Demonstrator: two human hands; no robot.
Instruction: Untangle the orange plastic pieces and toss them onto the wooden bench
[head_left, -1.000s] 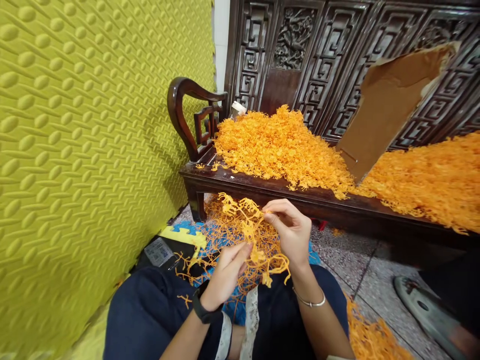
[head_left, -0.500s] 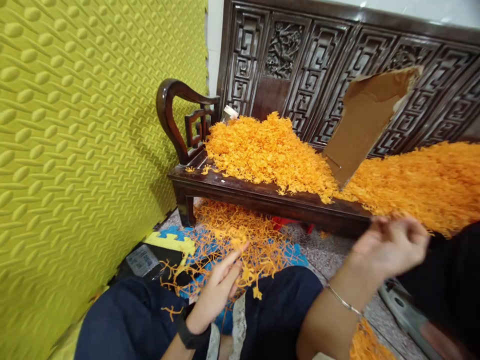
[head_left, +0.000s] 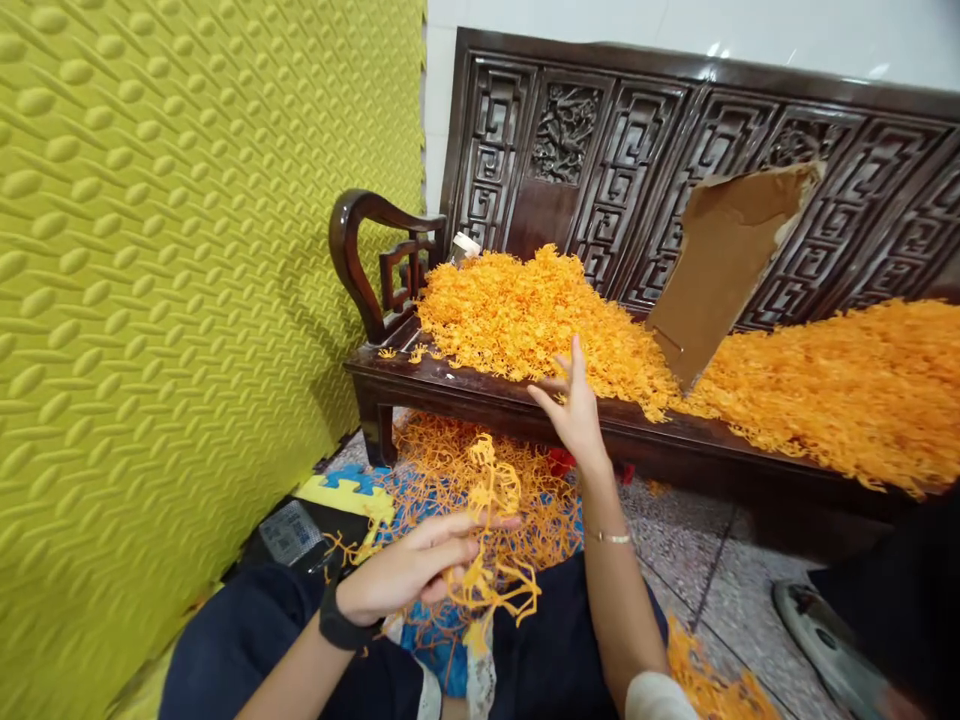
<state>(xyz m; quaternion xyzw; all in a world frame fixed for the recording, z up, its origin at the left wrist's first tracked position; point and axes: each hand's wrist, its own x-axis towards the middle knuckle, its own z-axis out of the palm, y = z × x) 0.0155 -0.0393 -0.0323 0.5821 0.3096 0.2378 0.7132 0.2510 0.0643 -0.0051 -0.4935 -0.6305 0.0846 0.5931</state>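
Observation:
Low in the middle, my left hand (head_left: 405, 565) is closed around an orange plastic sprue (head_left: 499, 490) with thin branches and small moulded bits. Parts of it stick out above and below the fingers. My right hand (head_left: 579, 415) is raised at the bench's front edge, fingers spread, nothing visible in it. Behind its fingertips a heap of small orange plastic pieces (head_left: 510, 315) lies on the dark wooden bench (head_left: 480, 392). Many bare orange sprues (head_left: 427, 450) lie tangled on the floor below my hands.
An upright cardboard sheet (head_left: 720, 260) divides the heap from a second orange pile (head_left: 847, 380) on the right. A yellow padded wall (head_left: 187, 250) stands at left. A person's shoe (head_left: 821, 640) is at lower right, near more orange pieces (head_left: 712, 680) on the floor.
My right hand has moved left from the right pile's edge to the left heap's front, its fingers now spread. My left hand has shifted slightly left and down, still holding the sprue.

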